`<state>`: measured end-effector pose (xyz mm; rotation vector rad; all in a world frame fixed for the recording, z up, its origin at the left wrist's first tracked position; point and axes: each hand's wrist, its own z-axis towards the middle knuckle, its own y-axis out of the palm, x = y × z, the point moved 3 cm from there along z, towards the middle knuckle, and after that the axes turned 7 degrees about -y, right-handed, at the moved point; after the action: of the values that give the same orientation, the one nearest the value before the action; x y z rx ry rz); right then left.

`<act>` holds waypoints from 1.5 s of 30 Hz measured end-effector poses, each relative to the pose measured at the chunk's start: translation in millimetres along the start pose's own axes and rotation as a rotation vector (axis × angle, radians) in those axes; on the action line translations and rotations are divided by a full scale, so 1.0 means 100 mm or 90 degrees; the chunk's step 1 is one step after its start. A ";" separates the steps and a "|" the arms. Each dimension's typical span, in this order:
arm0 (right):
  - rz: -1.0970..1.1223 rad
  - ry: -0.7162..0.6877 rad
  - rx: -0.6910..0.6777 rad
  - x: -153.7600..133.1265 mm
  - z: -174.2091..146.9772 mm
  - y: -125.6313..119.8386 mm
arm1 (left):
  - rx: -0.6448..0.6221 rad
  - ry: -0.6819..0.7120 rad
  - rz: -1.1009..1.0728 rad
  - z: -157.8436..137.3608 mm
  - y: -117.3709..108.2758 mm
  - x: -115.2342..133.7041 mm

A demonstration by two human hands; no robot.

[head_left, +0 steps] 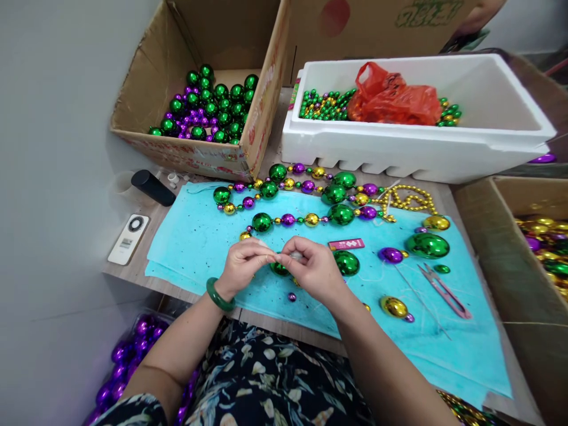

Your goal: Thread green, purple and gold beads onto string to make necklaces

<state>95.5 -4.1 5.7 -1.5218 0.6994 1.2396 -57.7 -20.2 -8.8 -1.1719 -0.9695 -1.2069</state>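
Observation:
Over the blue cloth, the fingertips of my left hand (243, 265) and my right hand (317, 271) meet in a pinch. What they hold is too small or hidden to make out. Partly behind my fingers lies a large green bead (278, 268), and another green bead (347, 263) is beside my right hand. A small purple bead (291, 297) rests below my hands. Beyond them stretches a bead garland (287, 219) in green, purple and gold. To the right are thread snips (446, 291), a needle-like rod (421, 302) and a gold bead (394, 306).
A cardboard box (186, 151) with green and purple balls stands back left, beside a white foam box (412, 148) holding beads and a red plastic bag (394, 100). A phone (128, 239) and a black cylinder (153, 187) sit at left. Another cardboard box (483, 236) borders the right.

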 end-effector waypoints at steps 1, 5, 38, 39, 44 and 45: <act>-0.033 -0.017 -0.004 -0.02 0.00 -0.02 | -0.010 0.006 0.001 0.00 -0.01 0.01; -0.119 -0.068 -0.006 -0.09 -0.01 -0.06 | -0.027 0.040 -0.004 0.01 -0.02 0.02; -0.438 -0.182 0.232 -0.14 -0.14 0.19 | -0.040 -0.134 -0.217 -0.04 0.10 -0.27; -0.430 -0.175 0.229 -0.14 -0.14 0.18 | -0.034 -0.133 -0.208 -0.04 0.11 -0.26; -0.390 -0.128 0.218 -0.12 -0.12 0.16 | -0.014 -0.131 -0.131 -0.03 0.11 -0.20; -0.382 -0.113 0.216 -0.11 -0.11 0.15 | -0.013 -0.129 -0.107 -0.03 0.11 -0.18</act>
<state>82.9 -21.4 10.3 -1.1957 0.2796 0.7414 -49.0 -20.1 -28.4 -1.2673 -1.2306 -1.2489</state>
